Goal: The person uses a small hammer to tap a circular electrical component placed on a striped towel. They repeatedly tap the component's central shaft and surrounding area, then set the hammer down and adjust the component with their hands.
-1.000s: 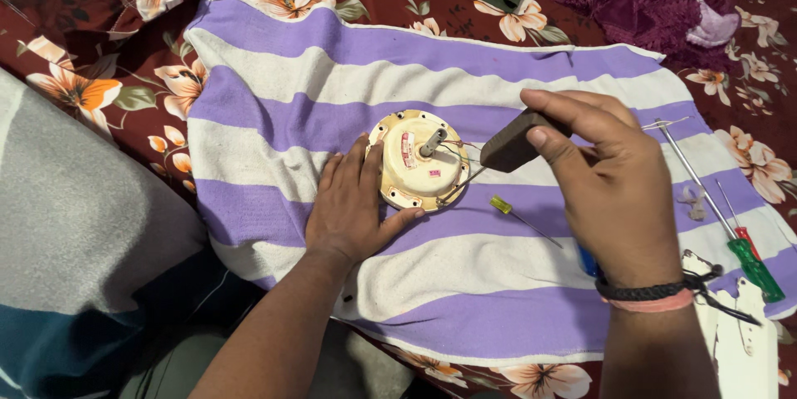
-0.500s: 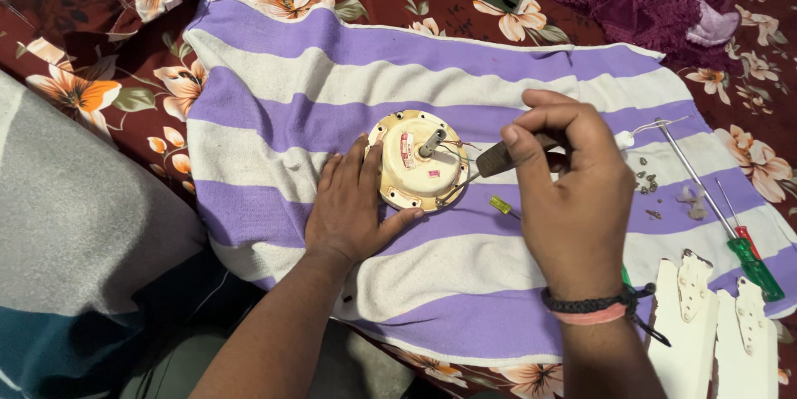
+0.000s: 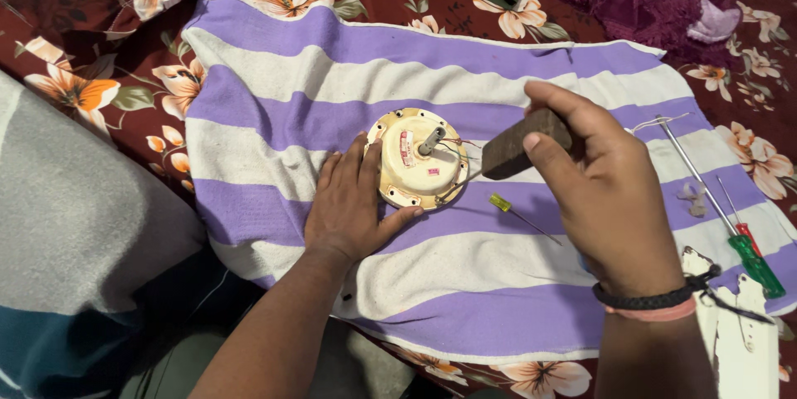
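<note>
Hands split the work at the frame's centre: the left hand (image 3: 353,212) lies flat, steadying the round cream motor (image 3: 418,160) on the striped towel (image 3: 332,75), while the right hand (image 3: 610,191) grips a dark block (image 3: 521,143) raised beside its shaft (image 3: 431,141), seemingly a tapping step needing aim.

Single view, head-worn camera, looking steeply down and slightly forward over the person's own forearms onto a purple-and-white striped towel (image 3: 349,75) spread over floral cloth (image 3: 108,25). Close range: the left hand (image 3: 353,208) and right hand (image 3: 606,200) fill the lower half, forearms running off the bottom edge, with the round cream motor housing (image 3: 415,162) just left of centre. The far edge of the towel lies near the top of the frame; there is no second view to share ground with.
</note>
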